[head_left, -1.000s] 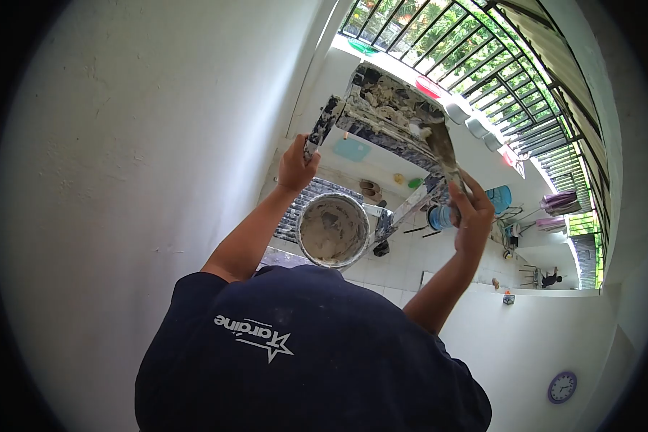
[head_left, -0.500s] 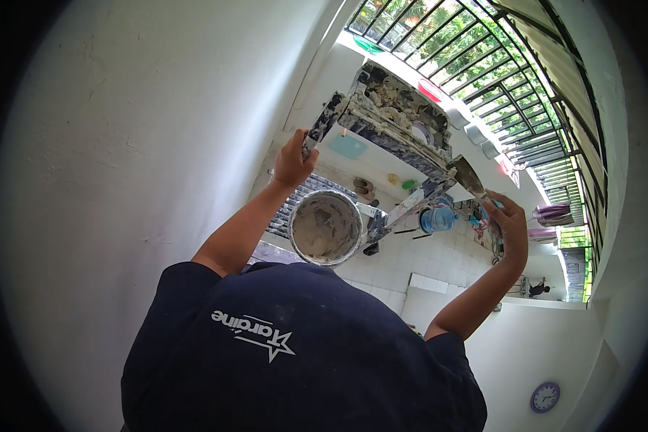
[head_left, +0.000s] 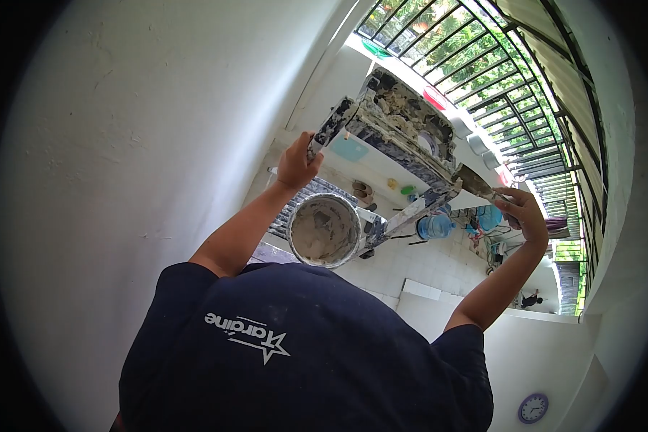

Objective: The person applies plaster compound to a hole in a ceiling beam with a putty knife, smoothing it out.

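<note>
My left hand is closed around the dark, plaster-smeared side rail of a stepladder. My right hand grips a putty knife by its handle, and the blade overlaps the right corner of the ladder's top in this view. The ladder's top platform is crusted with lumps of pale putty. Between my arms, close to my chest, stands a round bucket with wet pale putty inside and dried smears on its wall.
A white wall rises close on my left. Far below on the tiled floor are a pair of shoes and blue water jugs. A black railing runs along the right, with pots beside it. A purple clock hangs at lower right.
My right hand has moved outward to the right and slightly down with the putty knife, and the blade lies flatter. My view has shifted a little; my left hand keeps its hold on the rail.
</note>
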`<act>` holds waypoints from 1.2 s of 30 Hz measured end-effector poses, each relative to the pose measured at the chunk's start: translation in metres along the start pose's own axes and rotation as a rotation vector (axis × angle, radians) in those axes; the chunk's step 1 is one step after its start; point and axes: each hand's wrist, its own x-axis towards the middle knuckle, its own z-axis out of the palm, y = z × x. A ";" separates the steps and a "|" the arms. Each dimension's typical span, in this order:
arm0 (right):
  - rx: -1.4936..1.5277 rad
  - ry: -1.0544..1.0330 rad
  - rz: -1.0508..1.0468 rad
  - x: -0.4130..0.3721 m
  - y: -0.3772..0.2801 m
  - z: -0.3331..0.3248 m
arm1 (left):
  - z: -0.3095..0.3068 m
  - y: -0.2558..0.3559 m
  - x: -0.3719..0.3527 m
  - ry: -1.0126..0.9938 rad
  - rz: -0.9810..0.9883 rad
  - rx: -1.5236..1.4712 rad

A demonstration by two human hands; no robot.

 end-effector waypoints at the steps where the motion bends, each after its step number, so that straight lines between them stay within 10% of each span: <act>1: 0.004 -0.015 -0.014 0.003 0.004 -0.002 | 0.000 0.000 0.000 0.008 0.001 0.001; 18: 0.258 -0.047 -0.155 0.026 0.021 0.058 | 0.005 -0.005 0.000 -0.022 -0.042 0.009; 26: 0.044 -0.065 -0.074 0.004 0.028 -0.014 | 0.004 -0.008 0.000 -0.002 0.008 0.009; 34: -0.370 -0.230 -0.181 0.014 -0.010 0.047 | 0.006 -0.012 0.002 0.018 0.007 0.020; 36: -0.102 -0.184 -0.148 -0.004 0.002 0.026 | 0.008 -0.013 0.000 0.046 0.048 0.027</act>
